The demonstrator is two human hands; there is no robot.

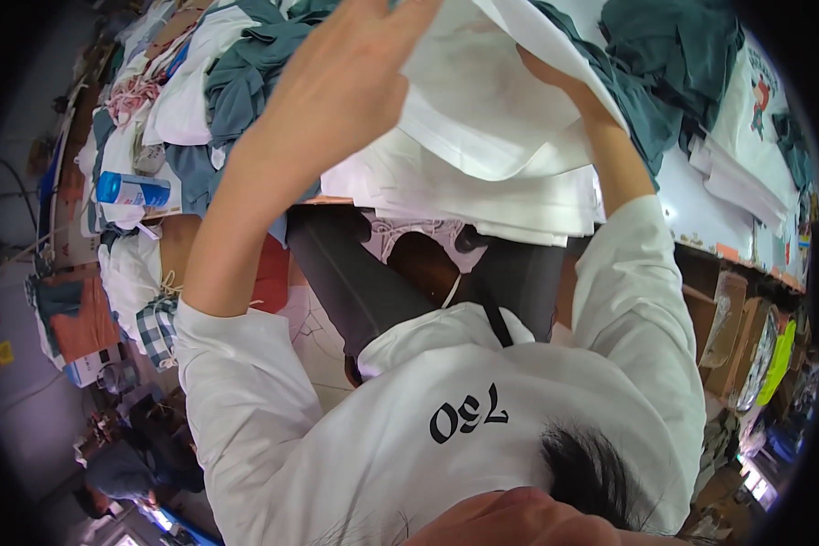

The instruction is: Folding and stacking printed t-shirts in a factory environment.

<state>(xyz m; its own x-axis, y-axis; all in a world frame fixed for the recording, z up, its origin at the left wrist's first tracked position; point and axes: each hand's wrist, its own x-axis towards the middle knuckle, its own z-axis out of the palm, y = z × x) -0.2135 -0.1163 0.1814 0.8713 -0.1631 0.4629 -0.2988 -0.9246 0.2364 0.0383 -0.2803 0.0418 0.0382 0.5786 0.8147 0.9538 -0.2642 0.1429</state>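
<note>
A large white fabric piece point(482, 100) is raised in a loose curve over the near edge of the table. My left hand point(350, 82) is at its left side, with fingers stretched toward the upper right and partly cut off by the frame's top edge. On the other side, my right hand point(548, 71) reaches inside the fold of the fabric, whose edge passes by my wrist. The fingertips of that hand are hidden by the cloth. Below lies a stack of white fabric pieces point(482, 209), overhanging the table edge above my lap.
Dark green garments point(669, 55) are heaped at the far right, more green cloth point(246, 77) at the left. A blue can point(132, 188) lies near the left table edge. Cardboard boxes point(733, 328) stand below the table on the right. Another person point(127, 464) is at lower left.
</note>
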